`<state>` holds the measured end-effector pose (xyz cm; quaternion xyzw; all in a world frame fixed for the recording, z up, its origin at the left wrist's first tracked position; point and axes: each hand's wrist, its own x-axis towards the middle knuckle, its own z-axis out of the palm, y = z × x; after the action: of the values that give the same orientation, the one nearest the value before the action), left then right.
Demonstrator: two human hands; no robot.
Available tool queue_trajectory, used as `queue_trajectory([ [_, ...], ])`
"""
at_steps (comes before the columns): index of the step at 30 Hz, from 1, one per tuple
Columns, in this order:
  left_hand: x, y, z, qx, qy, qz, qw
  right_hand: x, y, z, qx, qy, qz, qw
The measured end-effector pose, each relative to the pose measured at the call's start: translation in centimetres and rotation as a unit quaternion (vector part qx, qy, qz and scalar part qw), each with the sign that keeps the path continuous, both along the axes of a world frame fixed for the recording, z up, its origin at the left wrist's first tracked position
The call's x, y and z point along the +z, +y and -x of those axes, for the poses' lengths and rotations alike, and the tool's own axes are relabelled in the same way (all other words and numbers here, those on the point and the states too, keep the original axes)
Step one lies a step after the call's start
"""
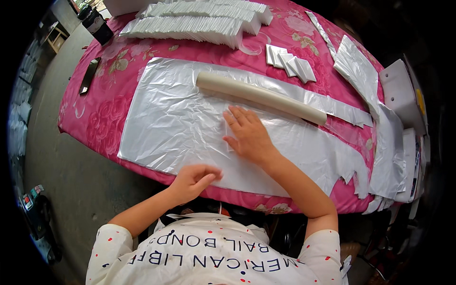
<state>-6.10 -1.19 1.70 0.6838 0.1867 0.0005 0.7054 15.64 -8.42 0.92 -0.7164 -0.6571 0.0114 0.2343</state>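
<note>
A stack of thin, shiny silvery-white plastic sheets point(161, 114) lies spread over the near half of the table, creased and with ragged edges at its right end. My right hand point(249, 135) rests flat on the top sheet, fingers stretched out, just below a long pale roller tube point(261, 95). A faint small clear or white piece seems to lie under its fingers; I cannot make it out. My left hand point(192, 181) hovers by the sheets' front edge, loosely bent, thumb and fingers apart, fingertips slightly blurred. Nothing shows in it.
Long rows of folded white packets point(190, 31) stand at the back. Several folded packets point(290, 62) lie right of them. A phone point(90, 76) and a dark cup point(96, 26) sit at the left. Loose silvery sheets point(387, 147) hang near white boxes point(403, 95) on the right.
</note>
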Motion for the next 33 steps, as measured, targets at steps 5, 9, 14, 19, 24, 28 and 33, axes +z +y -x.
queue_trajectory([
  [5,-2.0,-0.4,7.1,-0.006,0.219,0.096,0.971,-2.4,1.5,6.7,-0.008,0.074,0.073,0.995],
  [9,-1.8,-1.5,8.6,0.272,0.213,0.275,0.897,-1.2,0.6,13.5,0.119,0.182,0.105,0.97],
  [14,-0.4,-1.2,8.6,0.163,0.22,0.013,0.962,1.0,0.4,14.4,0.234,0.165,0.143,0.947],
  [19,3.0,0.0,6.1,0.061,0.091,-0.315,0.943,2.0,-0.3,9.2,0.299,0.106,0.062,0.946],
  [24,3.6,0.4,4.1,0.091,-0.055,-0.405,0.908,4.7,-1.3,-1.8,0.067,0.217,0.008,0.974],
  [28,3.0,0.8,3.8,0.071,-0.062,-0.431,0.897,2.9,-0.4,-14.7,-0.227,0.337,-0.159,0.9],
  [33,3.3,0.7,3.1,0.053,-0.063,-0.444,0.892,0.8,0.0,-26.7,-0.399,0.297,-0.16,0.853],
])
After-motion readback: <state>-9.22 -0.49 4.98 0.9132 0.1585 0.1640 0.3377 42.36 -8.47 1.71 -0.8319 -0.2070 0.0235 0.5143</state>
